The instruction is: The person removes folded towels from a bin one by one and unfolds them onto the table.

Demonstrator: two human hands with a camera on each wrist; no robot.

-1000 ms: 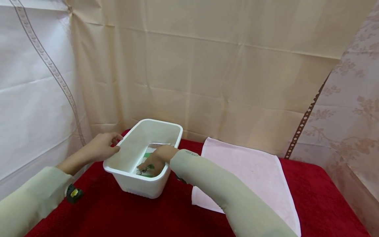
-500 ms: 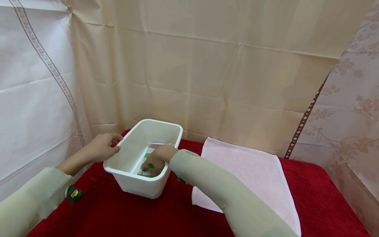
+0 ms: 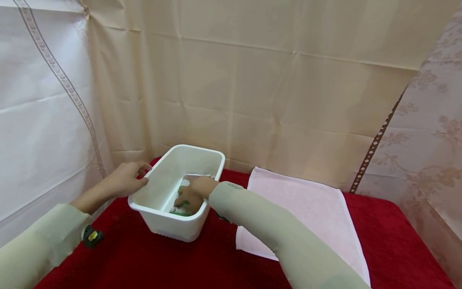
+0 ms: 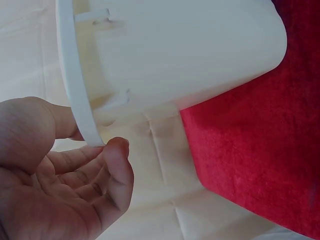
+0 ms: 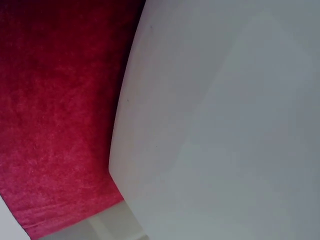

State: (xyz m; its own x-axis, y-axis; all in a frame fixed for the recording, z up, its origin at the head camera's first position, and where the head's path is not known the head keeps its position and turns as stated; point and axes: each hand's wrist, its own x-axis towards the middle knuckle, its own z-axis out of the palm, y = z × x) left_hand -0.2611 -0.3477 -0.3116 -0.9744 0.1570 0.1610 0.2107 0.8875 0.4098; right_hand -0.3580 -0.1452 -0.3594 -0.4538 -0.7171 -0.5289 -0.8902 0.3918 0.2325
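A white plastic tub (image 3: 169, 226) stands on the red cloth, left of centre. My left hand (image 3: 126, 178) pinches its left rim; in the left wrist view, the rim lies between the thumb and the forefinger of that hand (image 4: 75, 182). Inside the tub, my right hand (image 3: 191, 196) reaches down over a green and white printed packet (image 3: 185, 182) on the bottom. The fingers are curled in on the packet, with the tips mostly hidden. The tub's outer wall (image 5: 225, 125) fills most of the right wrist view, which does not show the right hand.
A pink towel (image 3: 299, 208) lies spread out right of the tub, under my right forearm. Red cloth (image 3: 390, 228) covers the table. Beige sheeting (image 3: 231, 88) hangs close behind it, with white sheeting (image 3: 43, 120) at the left.
My right thumb and fingers have drawn together over the packet, covering more of its print. The left hand stays on the rim. The head view has shifted slightly.
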